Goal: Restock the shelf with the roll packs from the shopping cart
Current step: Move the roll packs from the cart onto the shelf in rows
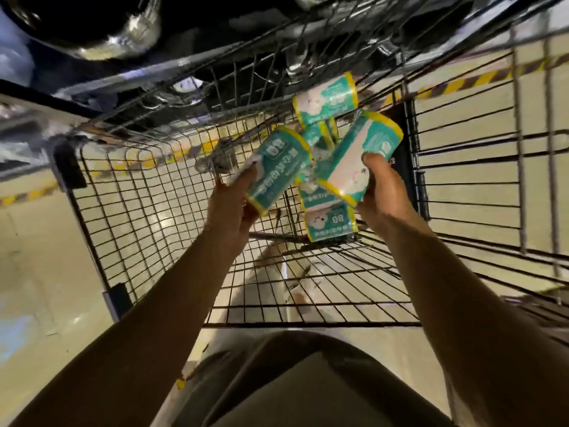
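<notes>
Head view looks straight down into a wire shopping cart (147, 211), with both bare forearms reaching in from the bottom of the frame. Each of the hands has a teal and yellow roll pack. The left hand (234, 208) grips the left pack (277, 167) near its lower end, fingers wrapped round the far side and mostly hidden, so the pack stands tilted up and away from the wrist. The right hand (381, 192) grips the right pack (360, 158) the same way, thumb on the near face, and the pack leans up to the right. The two hands are apart, one on each side of the pile, and both packs look lifted off the cart floor.

Holding each pack by one end probably leaves the rest of it free to slide onto a shelf, and taking one in each hand halves the trips. Between and below the hands several more packs remain in the far right corner of the cart: one pack at the back (326, 100) resting against the wire wall, and a lower pack (331, 221) lying on the cart floor with others partly covered between them. They seem to have slid together into that corner.

Both arms are extended and nearly straight, converging toward the pile, wrists bent slightly back. The shelf itself is not clearly in view; dark shapes with shiny metal ware (123, 35) show beyond the cart's top edge. A striped floor line (480, 78) runs across the pale floor.
</notes>
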Demonstrator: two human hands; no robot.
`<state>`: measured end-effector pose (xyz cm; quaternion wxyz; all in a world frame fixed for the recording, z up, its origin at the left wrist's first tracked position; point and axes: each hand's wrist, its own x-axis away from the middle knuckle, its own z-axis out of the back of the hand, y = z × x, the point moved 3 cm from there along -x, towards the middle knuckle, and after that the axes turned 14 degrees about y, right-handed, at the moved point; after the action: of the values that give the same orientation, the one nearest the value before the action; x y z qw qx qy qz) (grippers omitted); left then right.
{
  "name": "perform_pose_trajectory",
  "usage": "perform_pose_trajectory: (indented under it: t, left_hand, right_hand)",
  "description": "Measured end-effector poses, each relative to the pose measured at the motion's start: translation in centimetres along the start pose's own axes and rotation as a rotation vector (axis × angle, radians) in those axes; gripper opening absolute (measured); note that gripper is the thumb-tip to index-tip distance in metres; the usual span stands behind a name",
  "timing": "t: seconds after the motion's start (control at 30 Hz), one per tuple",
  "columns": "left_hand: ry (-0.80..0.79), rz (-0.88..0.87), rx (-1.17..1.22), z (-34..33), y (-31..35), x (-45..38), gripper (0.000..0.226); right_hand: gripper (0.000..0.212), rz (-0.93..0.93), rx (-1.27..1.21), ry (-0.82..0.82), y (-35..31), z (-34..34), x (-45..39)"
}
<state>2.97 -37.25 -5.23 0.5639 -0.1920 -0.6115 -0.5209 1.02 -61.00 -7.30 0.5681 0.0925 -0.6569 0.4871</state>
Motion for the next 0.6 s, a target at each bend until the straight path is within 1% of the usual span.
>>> perform_pose_trajectory:
  t: [0.03, 0.07, 0.1, 0.23, 0.3, 0.37, 0.4, 0.43, 0.5, 0.57, 0.6]
  left_hand:
    - [-0.027, 0.015, 0.029, 0.5, -0.3, 1.1, 0.054]
    - [-0.055, 0.018, 0.049, 1.2, -0.7, 2.3, 0.054]
    - [-0.089, 0.011, 0.058, 1.8, -1.1, 3.4, 0.051]
    - [-0.199, -0.071, 0.047, 4.1, -3.2, 8.1, 0.023]
    - [-0.239, -0.119, 0.061, 5.8, -4.3, 10.2, 0.015]
    - [-0.257, -0.191, 0.055, 8.2, -5.3, 12.0, 0.019]
    - [-0.279, -0.236, 0.042, 9.5, -5.8, 12.7, 0.025]
    - [-0.308, -0.281, 0.025, 11.0, -6.3, 13.6, 0.031]
    - [-0.378, -0.36, -0.046, 14.2, -7.3, 15.3, 0.037]
    - [-0.44, -0.42, -0.127, 17.4, -8.1, 17.2, 0.036]
    - [-0.464, -0.432, -0.134, 18.8, -8.4, 17.9, 0.039]
  right_hand:
    - [0.042, 0.033, 0.008, -0.045, 0.0, 0.4, 1.2]
    - [0.036, 0.06, 0.02, -0.078, 0.1, 0.9, 2.4]
    - [0.036, 0.078, 0.047, -0.102, 0.2, 1.3, 3.8]
    - [0.04, 0.177, 0.113, -0.192, 1.4, 2.1, 10.1]
    - [0.046, 0.238, 0.091, -0.213, 2.2, 2.6, 13.3]
    - [0.063, 0.321, 0.101, -0.198, 3.4, 3.7, 16.0]
    - [0.069, 0.379, 0.115, -0.212, 4.1, 4.5, 17.5]
    - [0.069, 0.437, 0.139, -0.229, 4.8, 5.1, 19.0]
    - [0.062, 0.517, 0.199, -0.256, 6.4, 6.1, 22.0]
    - [0.051, 0.573, 0.227, -0.281, 7.9, 6.8, 24.8]
    - [0.045, 0.602, 0.247, -0.305, 8.4, 7.0, 26.1]
